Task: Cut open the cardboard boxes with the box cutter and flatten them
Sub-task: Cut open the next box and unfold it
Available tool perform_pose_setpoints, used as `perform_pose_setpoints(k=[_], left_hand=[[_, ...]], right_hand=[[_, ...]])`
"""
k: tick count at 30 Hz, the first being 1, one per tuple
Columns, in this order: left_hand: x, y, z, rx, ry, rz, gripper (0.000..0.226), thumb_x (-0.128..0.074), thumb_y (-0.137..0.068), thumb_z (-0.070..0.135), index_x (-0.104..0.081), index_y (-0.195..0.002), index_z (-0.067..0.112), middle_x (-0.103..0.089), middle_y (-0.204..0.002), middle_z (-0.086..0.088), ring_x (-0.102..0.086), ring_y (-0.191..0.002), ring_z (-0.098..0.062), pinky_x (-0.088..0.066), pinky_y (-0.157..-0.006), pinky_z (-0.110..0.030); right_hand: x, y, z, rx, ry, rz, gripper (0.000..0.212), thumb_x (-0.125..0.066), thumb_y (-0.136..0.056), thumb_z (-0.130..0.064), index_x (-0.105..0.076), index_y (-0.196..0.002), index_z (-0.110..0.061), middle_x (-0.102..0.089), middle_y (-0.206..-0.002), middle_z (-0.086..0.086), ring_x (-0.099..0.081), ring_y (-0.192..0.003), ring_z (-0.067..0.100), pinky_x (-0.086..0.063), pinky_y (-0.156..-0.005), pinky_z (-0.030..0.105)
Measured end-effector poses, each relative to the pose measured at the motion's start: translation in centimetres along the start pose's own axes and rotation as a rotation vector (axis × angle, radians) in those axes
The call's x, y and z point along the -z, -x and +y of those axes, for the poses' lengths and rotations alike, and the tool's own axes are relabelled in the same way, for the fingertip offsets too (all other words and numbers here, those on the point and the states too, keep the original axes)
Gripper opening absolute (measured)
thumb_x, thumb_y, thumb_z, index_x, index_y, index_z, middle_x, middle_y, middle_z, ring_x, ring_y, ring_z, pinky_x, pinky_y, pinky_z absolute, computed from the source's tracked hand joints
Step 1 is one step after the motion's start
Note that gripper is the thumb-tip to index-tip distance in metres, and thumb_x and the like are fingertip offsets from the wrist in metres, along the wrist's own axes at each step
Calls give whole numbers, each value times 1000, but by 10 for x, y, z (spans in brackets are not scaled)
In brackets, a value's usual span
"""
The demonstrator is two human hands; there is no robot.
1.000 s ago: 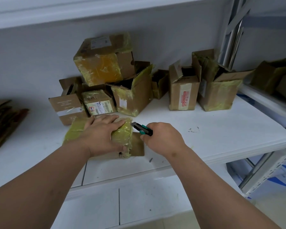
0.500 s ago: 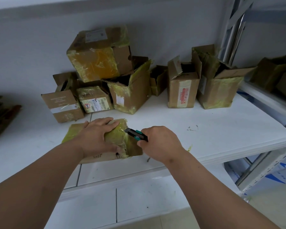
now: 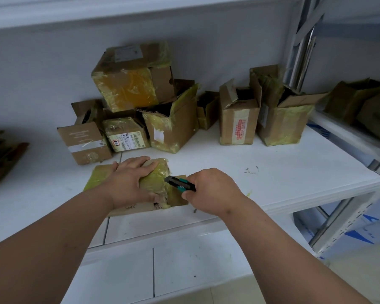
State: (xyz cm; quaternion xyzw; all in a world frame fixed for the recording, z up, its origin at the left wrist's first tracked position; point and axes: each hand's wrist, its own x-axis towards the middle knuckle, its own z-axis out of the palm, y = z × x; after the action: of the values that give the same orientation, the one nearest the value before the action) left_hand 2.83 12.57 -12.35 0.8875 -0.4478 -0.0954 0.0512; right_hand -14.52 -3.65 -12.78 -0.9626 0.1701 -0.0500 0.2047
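Observation:
A low cardboard box (image 3: pixel 156 181) wrapped in yellowish tape lies on the white shelf (image 3: pixel 272 185) near its front edge. My left hand (image 3: pixel 130 183) presses flat on top of it, fingers spread, thumb down its near side. My right hand (image 3: pixel 211 189) grips a black and teal box cutter (image 3: pixel 180 183), whose tip touches the taped right end of the box beside an open brown flap. The blade itself is too small to make out.
Several taped cardboard boxes (image 3: pixel 130 84) are piled against the back wall, some with open flaps, two more (image 3: pixel 239 119) standing to the right. Flattened cardboard (image 3: pixel 0 159) lies at the far left. A metal rack upright (image 3: pixel 303 42) and a neighbouring shelf with boxes (image 3: pixel 364 106) are at right.
My right hand has brought the cutter left until its tip meets the box's taped right end. My left hand stays pressed on the box.

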Motion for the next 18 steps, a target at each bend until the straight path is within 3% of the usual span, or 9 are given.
perform_pose_setpoints(k=[5, 10, 14, 18], left_hand=[[2, 2, 3, 14, -25, 8, 110, -69, -63, 77, -17, -153, 41, -10, -162, 11, -2, -149, -13, 6, -120, -51], [1, 11, 9, 28, -69, 46, 106, -70, -68, 71, -13, -153, 42, -8, -162, 11, 0, -149, -14, 8, -120, -47], [3, 17, 12, 44, -138, 38, 109, -65, -67, 77, -5, -153, 45, -3, -162, 11, 3, -149, -14, 5, -121, -47], [10, 26, 16, 61, -136, -45, 115, -68, -65, 75, 4, -152, 48, 7, -162, 13, 9, -149, -18, 3, -121, -48]], right_hand=[[0, 13, 1, 8, 11, 2, 17, -57, -90, -38, -62, -84, -22, -60, -75, -3, -57, -75, 20, -37, -55, 27], [-7, 25, 6, -62, -55, 72, 15, -57, -89, -39, -62, -88, -24, -54, -69, -7, -53, -69, 17, -34, -52, 27], [-12, 24, 2, -217, -293, 210, 18, -59, -91, -38, -56, -103, -25, -58, -77, -6, -60, -76, 21, -45, -60, 29], [-18, 17, -21, -225, -482, 210, 24, -57, -91, -40, -53, -109, -25, -62, -83, -2, -65, -78, 24, -55, -69, 37]])
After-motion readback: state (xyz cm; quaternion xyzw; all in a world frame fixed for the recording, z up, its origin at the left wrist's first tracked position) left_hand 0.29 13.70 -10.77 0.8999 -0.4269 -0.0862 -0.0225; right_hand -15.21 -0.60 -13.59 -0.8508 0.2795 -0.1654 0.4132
